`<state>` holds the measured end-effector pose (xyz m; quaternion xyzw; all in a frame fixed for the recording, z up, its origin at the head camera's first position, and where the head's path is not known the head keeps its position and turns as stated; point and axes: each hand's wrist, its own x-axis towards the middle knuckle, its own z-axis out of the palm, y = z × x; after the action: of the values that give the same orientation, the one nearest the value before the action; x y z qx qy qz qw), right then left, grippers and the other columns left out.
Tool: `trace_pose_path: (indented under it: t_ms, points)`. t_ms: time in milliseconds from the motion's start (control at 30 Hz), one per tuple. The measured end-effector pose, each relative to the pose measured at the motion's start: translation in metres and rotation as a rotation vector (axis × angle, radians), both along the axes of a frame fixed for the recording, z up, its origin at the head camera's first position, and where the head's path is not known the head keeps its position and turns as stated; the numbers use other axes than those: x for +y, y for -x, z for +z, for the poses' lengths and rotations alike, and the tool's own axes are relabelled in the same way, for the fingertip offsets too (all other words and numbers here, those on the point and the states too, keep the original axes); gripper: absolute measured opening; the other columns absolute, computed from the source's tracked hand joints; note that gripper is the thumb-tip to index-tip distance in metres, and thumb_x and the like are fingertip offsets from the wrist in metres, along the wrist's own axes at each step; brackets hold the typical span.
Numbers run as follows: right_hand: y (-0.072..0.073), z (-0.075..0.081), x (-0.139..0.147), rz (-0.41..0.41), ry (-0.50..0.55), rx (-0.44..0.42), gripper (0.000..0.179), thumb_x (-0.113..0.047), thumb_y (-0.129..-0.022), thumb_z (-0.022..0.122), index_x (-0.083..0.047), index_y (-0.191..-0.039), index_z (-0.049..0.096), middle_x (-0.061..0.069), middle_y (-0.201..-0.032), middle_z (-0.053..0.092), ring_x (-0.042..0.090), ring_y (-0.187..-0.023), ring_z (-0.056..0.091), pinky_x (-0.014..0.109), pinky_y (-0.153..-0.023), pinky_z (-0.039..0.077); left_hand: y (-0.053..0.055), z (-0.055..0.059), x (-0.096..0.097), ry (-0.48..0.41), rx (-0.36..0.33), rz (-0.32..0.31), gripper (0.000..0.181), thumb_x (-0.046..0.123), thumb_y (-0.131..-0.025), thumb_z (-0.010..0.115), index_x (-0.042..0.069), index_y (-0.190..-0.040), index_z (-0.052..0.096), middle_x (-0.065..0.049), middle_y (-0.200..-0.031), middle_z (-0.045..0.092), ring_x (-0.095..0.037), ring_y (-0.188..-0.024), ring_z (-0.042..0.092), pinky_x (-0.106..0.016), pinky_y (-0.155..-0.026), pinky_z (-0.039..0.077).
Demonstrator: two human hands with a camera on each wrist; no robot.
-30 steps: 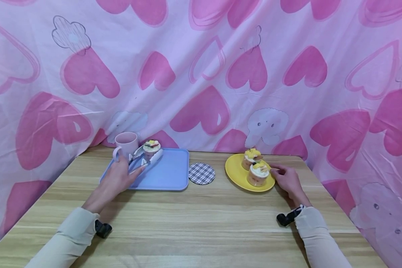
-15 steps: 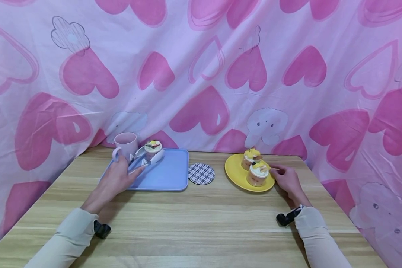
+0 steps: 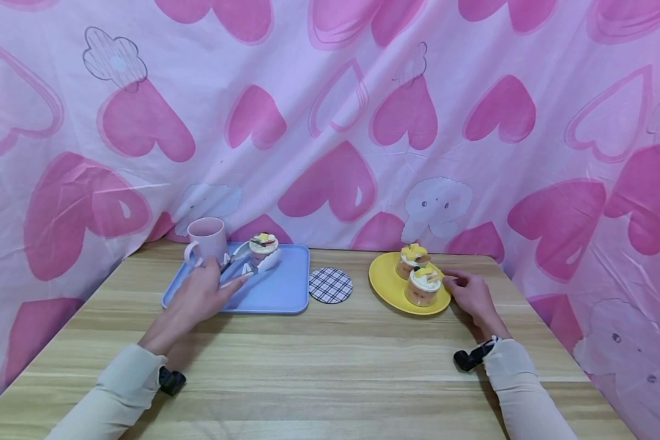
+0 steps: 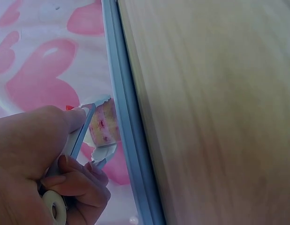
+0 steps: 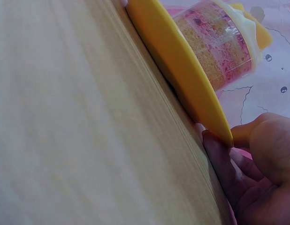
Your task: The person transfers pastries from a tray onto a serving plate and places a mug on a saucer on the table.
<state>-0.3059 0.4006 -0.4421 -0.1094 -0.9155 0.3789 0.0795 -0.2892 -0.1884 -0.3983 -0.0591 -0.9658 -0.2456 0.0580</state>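
My left hand (image 3: pixel 200 294) grips a pair of tongs (image 3: pixel 265 263) over the light blue tray (image 3: pixel 288 296). Between the tong tips is a small cake cup (image 3: pixel 263 245) topped with cream and fruit; in the left wrist view the cake cup (image 4: pixel 103 123) shows pink and pale layers, flanked by the tips. At the right, my right hand (image 3: pixel 471 297) pinches the rim of a yellow plate (image 3: pixel 382 284), thumb above and fingers beneath in the right wrist view. Two more cake cups stand on that plate, a front cake cup (image 3: pixel 422 289) and a rear cake cup (image 3: pixel 411 260).
A pink mug (image 3: pixel 206 237) stands on the tray's back left, its handle close by my left hand. Between tray and plate lies a round checked coaster (image 3: pixel 331 285). A pink heart-patterned cloth (image 3: pixel 330 122) hangs behind the wooden table (image 3: pixel 319 373).
My left hand and the tongs have shifted to the right, carrying the cake cup away from the mug. The right hand and the plate have stayed in place.
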Motion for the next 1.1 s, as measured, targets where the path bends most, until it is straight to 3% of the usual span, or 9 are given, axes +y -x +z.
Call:
trace_pose_path:
  t_ms: [133, 300, 467, 800, 900, 1100]
  points:
    - [0.001, 0.0, 0.0, 0.001, -0.004, -0.004, 0.041, -0.034, -0.104, 0.054, -0.018, -0.141, 0.059, 0.016, -0.124, 0.063, 0.029, -0.112, 0.056, 0.035, -0.089, 0.045, -0.003, 0.001, 0.005, 0.0, -0.01, -0.013, 0.074, 0.062, -0.09, 0.063, -0.002, -0.119, 0.043, -0.011, -0.078, 0.045, -0.022, -0.062, 0.05, -0.03, -0.05, 0.038]
    - [0.001, 0.0, 0.0, 0.005, -0.029, 0.01, 0.041, -0.034, -0.104, 0.054, -0.018, -0.141, 0.059, 0.016, -0.12, 0.064, 0.027, -0.106, 0.057, 0.031, -0.081, 0.045, -0.006, 0.003, 0.011, -0.015, -0.057, -0.029, 0.087, 0.074, -0.085, 0.059, 0.0, -0.126, 0.039, -0.01, -0.077, 0.045, -0.019, -0.058, 0.05, -0.029, -0.048, 0.038]
    - [0.002, 0.0, 0.0, -0.003, -0.033, 0.001, 0.041, -0.034, -0.104, 0.054, -0.018, -0.141, 0.059, 0.015, -0.12, 0.064, 0.027, -0.106, 0.057, 0.03, -0.081, 0.044, -0.008, 0.003, 0.02, -0.023, -0.075, -0.049, 0.095, 0.078, -0.083, 0.057, -0.001, -0.134, 0.037, -0.009, -0.077, 0.045, -0.019, -0.057, 0.052, -0.027, -0.048, 0.04]
    - [0.0, 0.001, 0.001, 0.006, -0.022, 0.002, 0.042, -0.035, -0.104, 0.053, -0.018, -0.142, 0.058, 0.017, -0.122, 0.064, 0.028, -0.108, 0.057, 0.031, -0.084, 0.044, -0.014, 0.006, 0.04, -0.032, -0.037, -0.091, 0.071, 0.063, -0.09, 0.064, 0.003, -0.119, 0.042, -0.008, -0.074, 0.046, -0.018, -0.054, 0.052, -0.029, -0.046, 0.041]
    - [0.0, 0.002, 0.001, 0.006, -0.024, 0.008, 0.041, -0.033, -0.104, 0.053, -0.017, -0.142, 0.058, 0.017, -0.121, 0.064, 0.028, -0.107, 0.057, 0.03, -0.083, 0.044, -0.016, 0.006, 0.044, -0.036, -0.018, -0.109, 0.069, 0.061, -0.09, 0.065, 0.002, -0.119, 0.042, -0.007, -0.074, 0.046, -0.018, -0.053, 0.051, -0.03, -0.045, 0.041]
    - [0.0, 0.002, 0.001, -0.002, -0.021, 0.006, 0.041, -0.033, -0.104, 0.053, -0.018, -0.142, 0.058, 0.016, -0.121, 0.064, 0.027, -0.107, 0.057, 0.03, -0.083, 0.044, -0.018, 0.008, 0.054, -0.053, -0.043, -0.125, 0.07, 0.062, -0.09, 0.064, 0.004, -0.121, 0.043, -0.008, -0.076, 0.046, -0.018, -0.053, 0.051, -0.029, -0.045, 0.041]
